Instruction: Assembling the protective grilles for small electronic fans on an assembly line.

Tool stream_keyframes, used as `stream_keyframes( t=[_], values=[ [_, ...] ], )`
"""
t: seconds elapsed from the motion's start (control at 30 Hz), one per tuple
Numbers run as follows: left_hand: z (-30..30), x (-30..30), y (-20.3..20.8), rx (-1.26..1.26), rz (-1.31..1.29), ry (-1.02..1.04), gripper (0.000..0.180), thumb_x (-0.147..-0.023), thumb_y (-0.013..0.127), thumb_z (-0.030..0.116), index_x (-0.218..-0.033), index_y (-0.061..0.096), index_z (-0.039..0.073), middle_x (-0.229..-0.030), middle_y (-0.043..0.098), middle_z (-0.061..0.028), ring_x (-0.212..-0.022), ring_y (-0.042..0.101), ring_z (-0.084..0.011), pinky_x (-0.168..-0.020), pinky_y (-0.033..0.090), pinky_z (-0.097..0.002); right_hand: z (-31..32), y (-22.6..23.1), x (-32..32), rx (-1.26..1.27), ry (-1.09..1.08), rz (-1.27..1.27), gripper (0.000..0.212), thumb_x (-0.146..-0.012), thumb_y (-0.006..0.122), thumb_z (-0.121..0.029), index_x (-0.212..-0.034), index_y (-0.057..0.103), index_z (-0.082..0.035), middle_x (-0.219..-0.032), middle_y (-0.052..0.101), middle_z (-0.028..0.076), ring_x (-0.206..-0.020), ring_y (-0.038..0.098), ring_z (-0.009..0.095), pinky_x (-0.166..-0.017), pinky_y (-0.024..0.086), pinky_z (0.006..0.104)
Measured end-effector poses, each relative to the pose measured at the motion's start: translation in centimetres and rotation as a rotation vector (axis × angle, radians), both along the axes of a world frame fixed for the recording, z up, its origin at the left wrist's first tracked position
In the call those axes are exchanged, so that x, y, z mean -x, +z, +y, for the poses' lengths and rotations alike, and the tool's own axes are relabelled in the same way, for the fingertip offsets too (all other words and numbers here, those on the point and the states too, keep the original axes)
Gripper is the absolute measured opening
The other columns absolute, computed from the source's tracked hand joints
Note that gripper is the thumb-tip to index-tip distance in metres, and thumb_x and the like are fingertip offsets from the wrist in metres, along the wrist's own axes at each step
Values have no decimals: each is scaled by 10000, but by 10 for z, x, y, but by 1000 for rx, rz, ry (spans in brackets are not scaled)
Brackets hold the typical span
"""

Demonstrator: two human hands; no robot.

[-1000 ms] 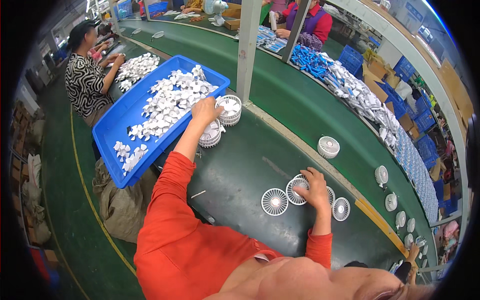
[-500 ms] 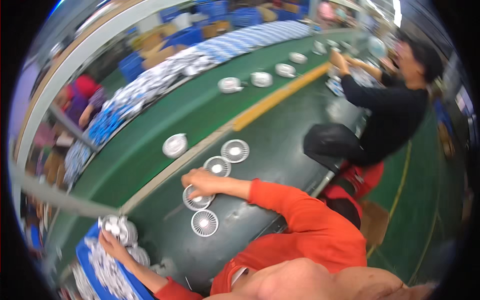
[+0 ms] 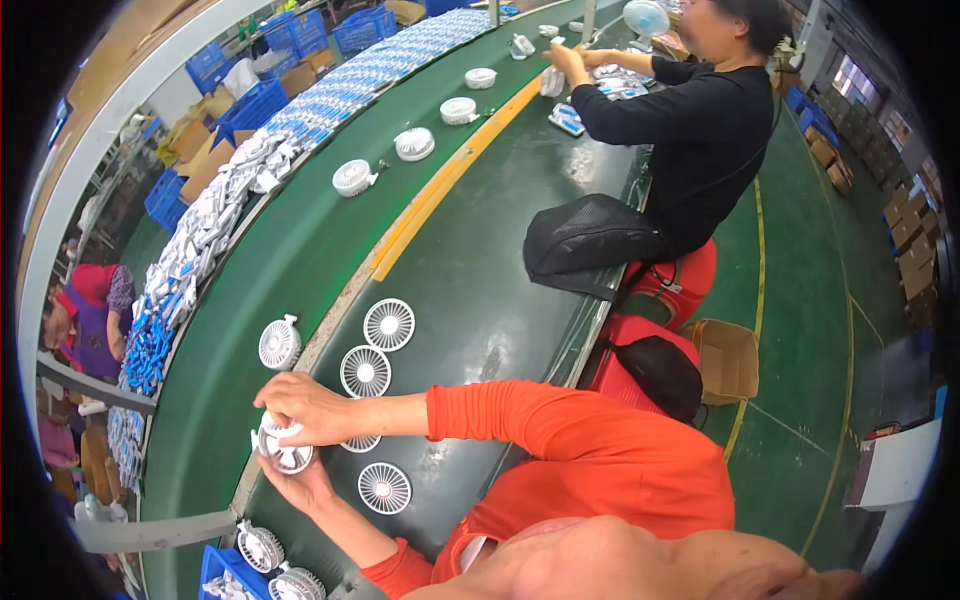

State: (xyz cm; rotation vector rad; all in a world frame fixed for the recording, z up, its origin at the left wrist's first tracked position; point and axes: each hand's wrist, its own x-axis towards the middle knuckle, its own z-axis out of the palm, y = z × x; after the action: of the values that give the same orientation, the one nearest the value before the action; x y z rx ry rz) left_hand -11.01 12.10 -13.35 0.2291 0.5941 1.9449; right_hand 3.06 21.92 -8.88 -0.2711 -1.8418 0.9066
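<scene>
My left hand (image 3: 300,485) cups a round white fan part (image 3: 280,447) from below at the edge of the dark work surface (image 3: 470,300). My right hand (image 3: 305,408) closes over the same part from above. Right beside my hands lie white round fan grilles (image 3: 389,324), another white grille (image 3: 365,372) and a third white grille (image 3: 384,488), flat on the surface. A white fan body (image 3: 280,343) sits on the green conveyor belt (image 3: 290,260) just beyond my right hand.
More white fan bodies (image 3: 353,177) ride the belt toward a person in black (image 3: 690,120) seated at the right. A blue crate (image 3: 215,575) with white parts is at the lower left. Another person in purple (image 3: 85,320) sits across the belt. Red stools (image 3: 680,275) and a cardboard box (image 3: 725,360) stand on the floor.
The view has swung along the line toward the person in black. My left hand left the stack by the blue crate and joined my right hand on one fan part.
</scene>
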Motion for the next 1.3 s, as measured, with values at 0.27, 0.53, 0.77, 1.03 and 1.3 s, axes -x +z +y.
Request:
stream_keyframes(
  t=[0.27,0.53,0.77,1.03,1.3],
  values=[
    [-8,-16,-11,-105,158,-73,479,-1002,404,347,-1383,381,58,-1390,451,-99,-1289,414,-261,-1100,313,-446,-6,-18,-1,-155,224,-192,304,-757,716,-261,-811,504,-50,-1387,401,270,-1360,285,420,-1086,263,503],
    [-45,-41,9,15,260,285,407,-1014,378,368,-1271,443,58,-1231,544,-102,-1097,563,-237,-933,476,-384,-53,-12,9,76,200,-222,588,-734,747,-316,-1229,520,-95,-1263,548,170,-1193,513,358,-982,430,420],
    [-73,-57,13,129,982,723,392,-1015,325,250,-1309,373,-5,-1365,429,-160,-1204,470,-230,-1011,397,-366,-73,-11,9,265,524,-372,802,-793,701,-281,-1448,278,-93,-1330,473,233,-1195,524,355,-977,445,403],
    [-74,-66,14,118,670,692,448,-1026,280,350,-1241,464,2,-1173,525,-85,-1009,552,-168,-875,454,-308,-91,-27,20,105,502,-224,818,-770,645,-295,-1430,251,-15,-1418,322,245,-1311,349,388,-1085,295,428],
    [-82,-22,-4,401,1156,822,329,-969,437,225,-1197,492,-4,-1208,513,-190,-1089,498,-333,-955,383,-401,-94,-32,53,390,550,-317,633,-871,567,-141,-1420,264,-56,-1364,406,162,-1231,439,247,-1025,360,341]
  ],
)
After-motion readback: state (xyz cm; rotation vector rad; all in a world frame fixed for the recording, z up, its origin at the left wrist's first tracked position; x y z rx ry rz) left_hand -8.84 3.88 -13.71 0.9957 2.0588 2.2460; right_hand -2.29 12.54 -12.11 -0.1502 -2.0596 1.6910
